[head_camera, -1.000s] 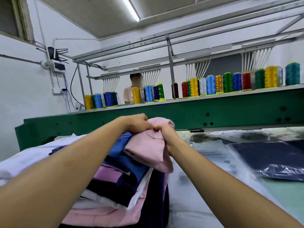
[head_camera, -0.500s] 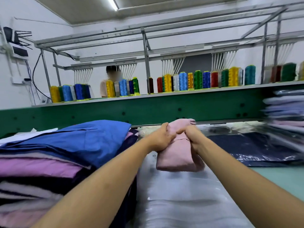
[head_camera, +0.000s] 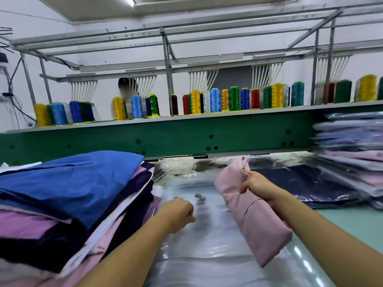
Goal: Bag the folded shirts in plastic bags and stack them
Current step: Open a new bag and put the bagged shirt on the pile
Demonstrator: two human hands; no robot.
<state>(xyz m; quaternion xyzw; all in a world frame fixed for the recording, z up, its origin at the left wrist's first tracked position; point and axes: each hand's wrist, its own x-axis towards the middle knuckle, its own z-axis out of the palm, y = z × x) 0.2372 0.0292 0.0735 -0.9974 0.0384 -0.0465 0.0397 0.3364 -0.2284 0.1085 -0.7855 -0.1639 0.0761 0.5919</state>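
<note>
Whereas both held it before, pink shirt point(head_camera: 248, 214) now gripped in right hand point(head_camera: 256, 186) only, left hand point(head_camera: 178, 212) clenched, empty.

Folded pink shirt point(head_camera: 248, 212) tilts above the clear plastic bags point(head_camera: 199, 245) at 6 o'clock; unbagged folded shirts point(head_camera: 68, 183) stacked at 9 o'clock, bagged shirts point(head_camera: 352, 154) stacked at 3 o'clock, blurred

Coloured thread spools point(head_camera: 215, 100) stand in a row on a grey shelf point(head_camera: 186, 118) above a green beam point(head_camera: 186, 139). A metal frame point(head_camera: 167, 65) rises overhead. A person point(head_camera: 126, 88) stands behind the spools. Cables point(head_camera: 12, 96) hang on the left wall.
</note>
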